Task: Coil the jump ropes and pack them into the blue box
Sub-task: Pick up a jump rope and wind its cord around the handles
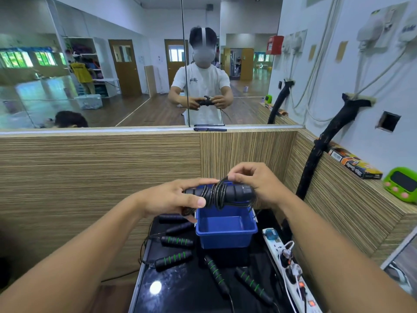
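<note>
Black cord-wound jump rope bundle (pixel 225 193), long axis crosswise: left hand (pixel 171 197) grips one end, right hand (pixel 256 184) pinches the cord; blue plastic box (pixel 225 241) lies directly below the 2 hands.

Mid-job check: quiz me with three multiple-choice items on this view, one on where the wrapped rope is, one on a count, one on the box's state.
1. Where is the wrapped jump rope?
A) held above the blue box
B) inside that box
C) on the ledge

2. How many green-striped handles lie on the black table?
A) two
B) seven
C) four

3. The blue box is:
A) lidded
B) open, no rope visible inside
C) tipped over

Answers:
1 A: the left hand and right hand grip it over the box.
2 C: four striped handles lie in front of the box.
3 B: it stands upright, and its visible floor is bare.
</note>
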A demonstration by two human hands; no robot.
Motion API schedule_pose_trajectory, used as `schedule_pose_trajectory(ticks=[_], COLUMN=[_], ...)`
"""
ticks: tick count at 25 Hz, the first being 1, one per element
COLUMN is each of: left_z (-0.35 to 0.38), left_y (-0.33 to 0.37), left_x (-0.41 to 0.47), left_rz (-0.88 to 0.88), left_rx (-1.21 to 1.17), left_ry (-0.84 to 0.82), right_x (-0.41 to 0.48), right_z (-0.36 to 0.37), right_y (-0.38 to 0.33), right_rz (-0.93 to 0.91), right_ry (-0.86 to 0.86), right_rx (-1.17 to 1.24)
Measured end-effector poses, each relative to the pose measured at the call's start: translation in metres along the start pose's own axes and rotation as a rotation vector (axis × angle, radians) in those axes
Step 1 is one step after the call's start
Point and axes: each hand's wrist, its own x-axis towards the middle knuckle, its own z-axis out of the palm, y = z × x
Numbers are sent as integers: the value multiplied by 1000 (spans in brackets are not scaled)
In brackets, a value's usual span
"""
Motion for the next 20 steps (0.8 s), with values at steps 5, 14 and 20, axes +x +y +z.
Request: schedule_pose_trajectory(ticks=[5,14,20], left_z=[8,26,15], left_y=[-16,-18,-9], left_x=[4,33,54], left_rz=[73,168,148], left_rx=[-163,-378,-353], left_ry=[29,288,652], right_x=[-2,-5,-14], right_z=[4,24,34], right_y=[20,44,53], right_rz=[165,193,287], right_ry=[-9,107,18], right_rx=[491,518,143])
